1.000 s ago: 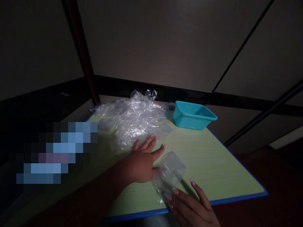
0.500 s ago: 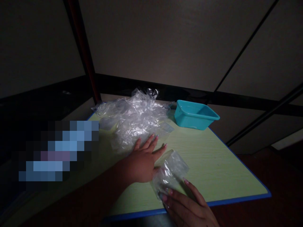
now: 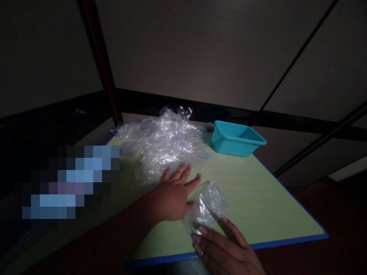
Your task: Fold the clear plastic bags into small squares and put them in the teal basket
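A clear plastic bag, flattened and wrinkled, lies near the front of the table between my two hands. My left hand rests palm down, fingers spread, with its thumb reaching the left edge of this bag. Its fingertips lie just short of a big heap of crumpled clear plastic bags. Coming in from the bottom, my right hand stretches its fingers over the bag's near end and touches it there. Its thumb is spread apart from the other fingers. Neither hand grips anything that I can see.
A turquoise plastic basin stands at the table's back right edge. The pale green table has a blue rim and sits against dark-trimmed wall panels. A blurred-out patch covers the left side.
My right fingertips have shifted very slightly on the bag's near end. The left hand, the heap and the basin look the same.
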{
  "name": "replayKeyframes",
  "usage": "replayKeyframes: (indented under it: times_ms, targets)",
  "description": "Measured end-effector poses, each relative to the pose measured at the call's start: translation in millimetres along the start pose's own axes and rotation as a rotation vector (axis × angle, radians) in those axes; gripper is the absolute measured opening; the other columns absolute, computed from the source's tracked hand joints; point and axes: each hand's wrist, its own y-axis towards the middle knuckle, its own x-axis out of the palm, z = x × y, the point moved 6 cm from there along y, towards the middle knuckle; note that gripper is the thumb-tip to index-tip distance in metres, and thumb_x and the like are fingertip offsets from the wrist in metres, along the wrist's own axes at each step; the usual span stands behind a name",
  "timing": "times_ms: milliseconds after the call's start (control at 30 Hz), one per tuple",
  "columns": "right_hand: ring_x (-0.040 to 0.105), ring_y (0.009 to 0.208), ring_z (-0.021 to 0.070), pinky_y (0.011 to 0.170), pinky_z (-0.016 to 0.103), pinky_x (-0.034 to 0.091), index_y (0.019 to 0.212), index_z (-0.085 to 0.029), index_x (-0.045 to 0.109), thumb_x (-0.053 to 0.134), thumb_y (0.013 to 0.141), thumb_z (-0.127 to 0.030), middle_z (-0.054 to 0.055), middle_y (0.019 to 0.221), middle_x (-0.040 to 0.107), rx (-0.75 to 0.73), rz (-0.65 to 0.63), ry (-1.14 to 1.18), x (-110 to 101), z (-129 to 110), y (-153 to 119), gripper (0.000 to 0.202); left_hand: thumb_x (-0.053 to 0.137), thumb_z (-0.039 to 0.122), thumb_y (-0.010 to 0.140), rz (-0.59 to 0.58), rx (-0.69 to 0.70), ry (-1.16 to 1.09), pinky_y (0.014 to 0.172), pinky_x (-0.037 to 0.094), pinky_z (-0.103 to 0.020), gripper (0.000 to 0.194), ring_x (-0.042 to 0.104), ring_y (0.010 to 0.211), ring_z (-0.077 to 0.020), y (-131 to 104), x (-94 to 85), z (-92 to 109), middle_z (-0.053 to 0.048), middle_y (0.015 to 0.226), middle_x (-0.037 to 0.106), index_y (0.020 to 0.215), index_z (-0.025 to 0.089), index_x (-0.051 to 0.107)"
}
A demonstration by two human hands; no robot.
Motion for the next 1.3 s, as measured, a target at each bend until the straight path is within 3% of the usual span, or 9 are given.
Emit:
replayKeyframes:
  times_ms: [333, 533, 600, 700, 800, 900, 1067, 1167, 1300]
  targets:
    - [0.059, 0.109, 0.0075, 0.114, 0.033, 0.018, 0.107, -0.024, 0.066, 0.042, 0.097, -0.023, -0.010, 0.112, 0.068, 0.049, 0.006, 0.025, -3.3, -1.3, -0.9, 0.026, 0.051, 0.045, 0.088, 0.001, 0.014, 0.006, 0.106, 0.002, -0.063, 0.073, -0.008, 0.140, -0.0280, -0.7, -0.6, 1.0, -0.012, 0.153, -0.003, 0.148, 0.028, 0.013]
    - [0.058, 0.111, 0.0075, 0.115, 0.034, 0.015, 0.107, -0.021, 0.065, 0.044, 0.097, -0.022, -0.009, 0.111, 0.069, 0.056, 0.041, 0.046, -2.3, -1.3, -4.3, 0.024, 0.045, 0.051, 0.090, 0.065, 0.098, -0.061, 0.106, 0.005, -0.063, 0.066, 0.001, 0.141, -0.0286, -3.9, -14.3, 6.3, -0.012, 0.153, 0.013, 0.146, 0.024, 0.023]
    - [0.058, 0.111, 0.0074, 0.115, 0.034, 0.016, 0.107, -0.020, 0.065, 0.043, 0.097, -0.022, -0.008, 0.110, 0.069, 0.062, 0.047, 0.057, -2.8, -1.2, -4.1, 0.025, 0.046, 0.046, 0.091, 0.089, 0.111, -0.070, 0.107, 0.009, -0.062, 0.060, 0.005, 0.141, -0.0289, -4.2, -17.5, 6.5, -0.013, 0.152, 0.020, 0.144, 0.022, 0.030]
    - [0.059, 0.110, 0.0069, 0.114, 0.033, 0.016, 0.107, -0.021, 0.065, 0.043, 0.096, -0.021, -0.008, 0.109, 0.070, 0.074, 0.045, 0.063, -4.0, -1.0, -2.3, 0.025, 0.044, 0.027, 0.092, 0.207, 0.128, -0.081, 0.107, 0.018, -0.058, 0.046, 0.020, 0.139, -0.0283, -1.9, -23.4, 4.7, -0.011, 0.146, 0.037, 0.137, 0.021, 0.042]
    - [0.059, 0.110, 0.0075, 0.114, 0.033, 0.017, 0.107, -0.022, 0.066, 0.043, 0.096, -0.020, -0.008, 0.109, 0.069, 0.092, 0.047, 0.064, -4.4, 0.0, -1.1, 0.026, 0.040, 0.012, 0.088, 0.446, 0.160, -0.142, 0.107, 0.029, -0.048, 0.043, 0.039, 0.130, -0.0244, -1.6, -36.1, 3.2, -0.009, 0.133, 0.053, 0.128, 0.018, 0.052]
    - [0.059, 0.109, 0.0071, 0.114, 0.034, 0.016, 0.108, -0.021, 0.066, 0.040, 0.097, -0.020, -0.008, 0.110, 0.069, 0.075, 0.044, 0.057, -2.3, 0.3, -2.2, 0.028, 0.042, 0.013, 0.088, 0.579, 0.228, -0.204, 0.105, 0.033, -0.039, 0.036, 0.046, 0.122, -0.0208, -5.2, -44.5, 9.7, -0.009, 0.126, 0.058, 0.122, 0.014, 0.056]
    - [0.060, 0.107, 0.0069, 0.116, 0.035, 0.011, 0.110, -0.023, 0.065, 0.039, 0.099, -0.023, -0.011, 0.113, 0.067, 0.063, 0.023, 0.040, 0.8, 0.6, -4.8, 0.028, 0.047, 0.026, 0.094, 0.337, 0.414, -0.150, 0.113, 0.016, -0.045, 0.042, 0.026, 0.137, -0.0176, -7.0, -23.7, 36.8, 0.001, 0.145, 0.041, 0.135, 0.024, 0.043]
    - [0.063, 0.101, 0.0064, 0.116, 0.033, 0.011, 0.109, -0.026, 0.066, 0.042, 0.098, -0.025, -0.013, 0.110, 0.068, 0.075, 0.025, 0.020, -1.3, 0.5, -4.3, 0.027, 0.047, 0.029, 0.095, 0.252, 0.435, -0.087, 0.114, 0.006, -0.049, 0.044, 0.015, 0.141, -0.0171, -4.9, -8.4, 40.9, 0.003, 0.149, 0.032, 0.138, 0.026, 0.038]
    - [0.064, 0.098, 0.0056, 0.116, 0.029, 0.011, 0.110, -0.027, 0.066, 0.042, 0.097, -0.027, -0.013, 0.111, 0.068, 0.071, 0.000, 0.005, -1.9, -0.8, -3.9, 0.027, 0.045, 0.036, 0.096, 0.178, 0.464, -0.076, 0.114, -0.003, -0.047, 0.046, 0.014, 0.141, -0.0143, -1.3, 1.5, 39.8, 0.005, 0.148, 0.033, 0.140, 0.029, 0.034]
